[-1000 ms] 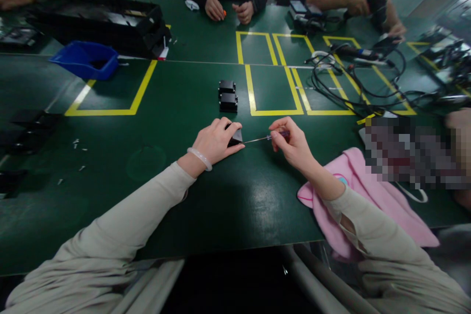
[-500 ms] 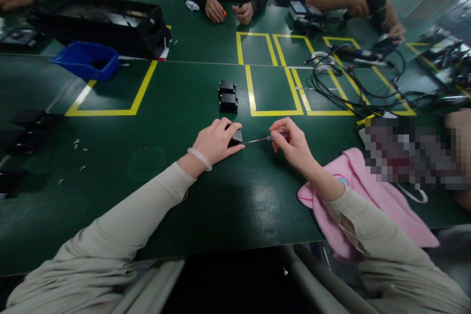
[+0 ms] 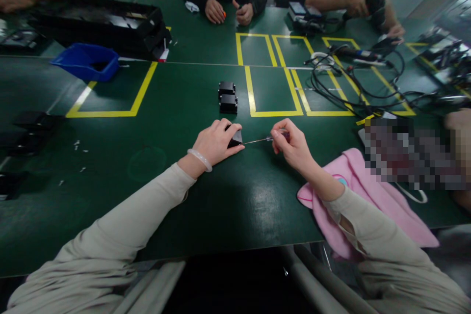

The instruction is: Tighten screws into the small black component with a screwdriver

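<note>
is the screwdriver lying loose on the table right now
No, the right hand holds the screwdriver off the table, its tip at the small black block under the left hand.

A dark green work table (image 3: 154, 196) fills the view, its glossy surface catching soft overhead light. Yellow tape (image 3: 110, 108) marks rectangular outlines across it. A blue plastic bin (image 3: 85, 61) sits far left beside a long black tray (image 3: 95, 22). Tangled black cables (image 3: 353, 83) lie far right. Pink cloth (image 3: 371, 196) rests near the front edge.
</note>
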### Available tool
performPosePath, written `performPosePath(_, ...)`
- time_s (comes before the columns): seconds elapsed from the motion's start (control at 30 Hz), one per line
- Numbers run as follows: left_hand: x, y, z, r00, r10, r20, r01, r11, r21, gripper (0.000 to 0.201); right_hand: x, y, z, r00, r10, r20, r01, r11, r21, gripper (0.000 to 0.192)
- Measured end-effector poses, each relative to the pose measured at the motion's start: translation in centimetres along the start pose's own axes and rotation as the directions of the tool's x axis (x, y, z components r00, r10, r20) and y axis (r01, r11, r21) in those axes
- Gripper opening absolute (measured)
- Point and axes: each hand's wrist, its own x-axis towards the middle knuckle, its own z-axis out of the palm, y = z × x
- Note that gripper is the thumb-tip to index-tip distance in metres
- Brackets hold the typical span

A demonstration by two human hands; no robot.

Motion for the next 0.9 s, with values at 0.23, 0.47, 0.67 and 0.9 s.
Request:
performPosePath(0.23,-0.03,-0.02,0.0,1.0,0.007,-0.008,-0.007,1.0,-0.002,0.051,-0.04,-0.04,-0.09,1.0,0.011,-0.016,-0.011,1.0,0.002,0.025)
performPosePath(0.47,-0.01,0.02,-0.01,1.0,0.003,-0.001,-0.003,1.0,-0.002,0.051,-0.03,-0.02,0.02,1.0,0.016,-0.006,-0.016,0.999,0.035,0.03)
performPosePath(0.67,-0.01,0.08,-0.13,1.0,0.004,0.003,-0.004,1.0,-0.001,0.051,0.04,-0.12,-0.04,1.0,0.02,0.0,-0.02,0.999,0.045,0.031)
performPosePath(0.9,0.01,0.04,-0.04,1.0,0.002,0.004,-0.002,1.0,-0.004,0.05,0.06,0.03,-0.02,1.0,0.024,-0.002,-0.024,0.999,0.042,0.034)
